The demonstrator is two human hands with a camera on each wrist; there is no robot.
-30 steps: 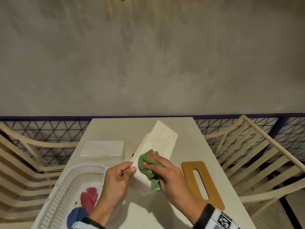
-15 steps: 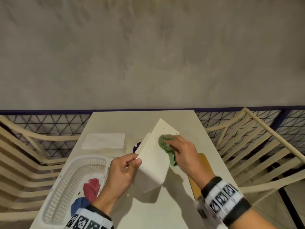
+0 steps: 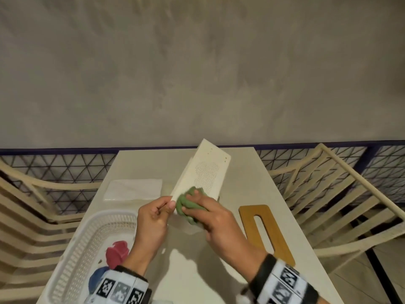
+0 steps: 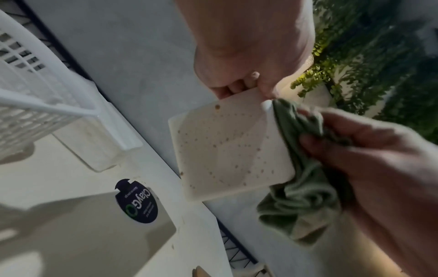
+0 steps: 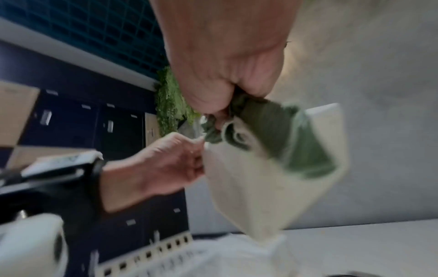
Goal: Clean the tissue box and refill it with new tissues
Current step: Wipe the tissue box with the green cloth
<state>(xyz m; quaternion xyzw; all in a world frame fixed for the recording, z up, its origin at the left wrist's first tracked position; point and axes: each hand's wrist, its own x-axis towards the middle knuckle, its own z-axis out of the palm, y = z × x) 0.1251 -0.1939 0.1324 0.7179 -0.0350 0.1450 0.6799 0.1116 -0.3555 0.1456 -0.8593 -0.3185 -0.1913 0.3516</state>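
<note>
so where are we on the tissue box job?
Done: wooden lid is off, lying on the table. In hand: left hand grips the tilted tissue box while right hand wipes it with the green cloth. Left: load the tissue stack, refit lid.

Left hand [image 3: 152,218] pinching; right hand [image 3: 215,220] clutching.

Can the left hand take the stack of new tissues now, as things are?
Probably not yet. The left hand holds the tissue box by its near edge. The tissue stack lies uncovered just beyond it, so freeing the grip should open the way.
</note>
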